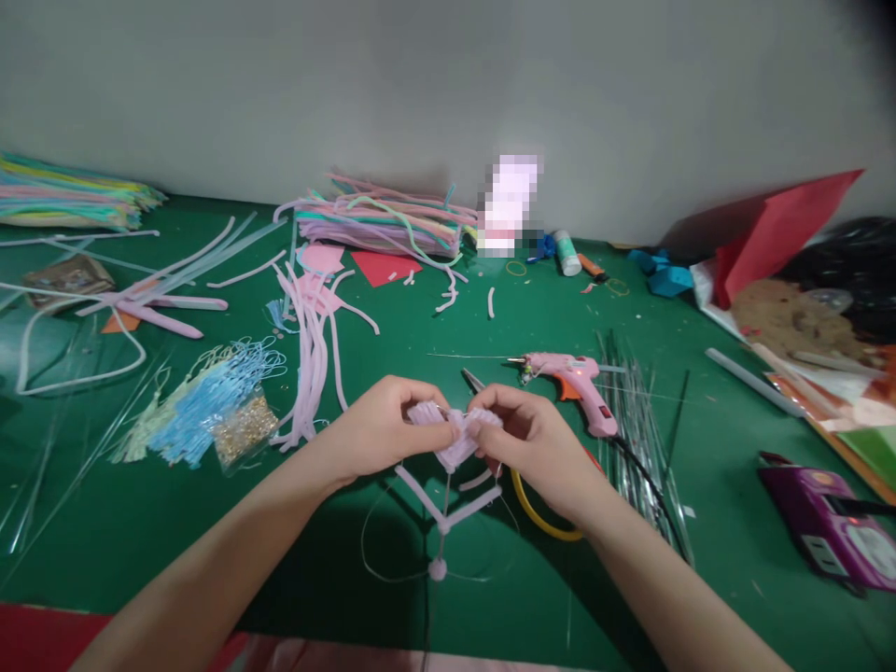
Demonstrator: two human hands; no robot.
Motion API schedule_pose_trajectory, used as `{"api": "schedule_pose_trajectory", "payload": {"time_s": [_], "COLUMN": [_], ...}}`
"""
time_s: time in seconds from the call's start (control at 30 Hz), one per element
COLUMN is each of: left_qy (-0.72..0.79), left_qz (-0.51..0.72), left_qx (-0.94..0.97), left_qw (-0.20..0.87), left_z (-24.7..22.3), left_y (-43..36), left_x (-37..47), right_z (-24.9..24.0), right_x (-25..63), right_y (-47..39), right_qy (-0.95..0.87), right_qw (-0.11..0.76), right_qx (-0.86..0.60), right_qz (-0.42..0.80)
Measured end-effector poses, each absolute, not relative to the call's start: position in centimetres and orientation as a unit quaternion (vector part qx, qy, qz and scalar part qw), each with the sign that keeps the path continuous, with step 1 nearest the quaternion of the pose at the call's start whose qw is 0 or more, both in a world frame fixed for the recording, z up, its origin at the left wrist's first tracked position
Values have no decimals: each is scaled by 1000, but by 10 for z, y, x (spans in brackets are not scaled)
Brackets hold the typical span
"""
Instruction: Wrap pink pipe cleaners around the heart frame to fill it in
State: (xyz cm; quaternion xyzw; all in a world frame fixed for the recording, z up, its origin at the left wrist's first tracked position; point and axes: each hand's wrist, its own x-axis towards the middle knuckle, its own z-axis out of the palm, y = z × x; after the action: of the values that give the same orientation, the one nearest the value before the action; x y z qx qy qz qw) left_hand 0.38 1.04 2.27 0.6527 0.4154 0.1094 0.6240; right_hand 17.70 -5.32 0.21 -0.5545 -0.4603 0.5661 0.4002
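Observation:
Between my two hands is a pale lilac pipe-cleaner heart (pixel 456 452), built from folded fuzzy strips. My left hand (pixel 392 425) pinches its left lobe, thumb on the front. On the right lobe, my right hand (pixel 526 439) closes in the same way, its thumb beside the other. Below the heart runs a thin wire stem (pixel 446 495) with a V-shaped lilac pipe cleaner (pixel 443 525) and a small fuzzy ball (pixel 438 568) on it. Thin wire loops curve out on both sides. Partly behind my right hand lie yellow-handled scissors (pixel 539 518).
A pink glue gun (pixel 570 373) lies right of my hands beside a bundle of thin metallic wires (pixel 640 448). To the left are lilac pipe cleaners (pixel 308 364), blue tassels (pixel 210 401) and a bag of gold beads (pixel 245 429). A purple device (pixel 826 523) sits far right.

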Motion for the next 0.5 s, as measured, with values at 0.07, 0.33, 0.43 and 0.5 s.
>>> {"api": "schedule_pose_trajectory", "payload": {"time_s": [0.07,0.33,0.43,0.5], "left_qy": [416,411,408,407], "left_qz": [108,106,114,116], "left_qx": [656,671,668,668], "left_qw": [620,609,612,612], "left_z": [22,22,22,22], "left_y": [10,9,8,8], "left_x": [4,5,6,6], "right_z": [-1,-6,-6,-6], "right_x": [175,167,165,165], "right_y": [-54,-58,-58,-58], "right_qy": [-452,-415,-410,-411], "right_qw": [409,427,430,426], "right_qx": [-560,-579,-583,-587], "right_qz": [561,558,554,552]}}
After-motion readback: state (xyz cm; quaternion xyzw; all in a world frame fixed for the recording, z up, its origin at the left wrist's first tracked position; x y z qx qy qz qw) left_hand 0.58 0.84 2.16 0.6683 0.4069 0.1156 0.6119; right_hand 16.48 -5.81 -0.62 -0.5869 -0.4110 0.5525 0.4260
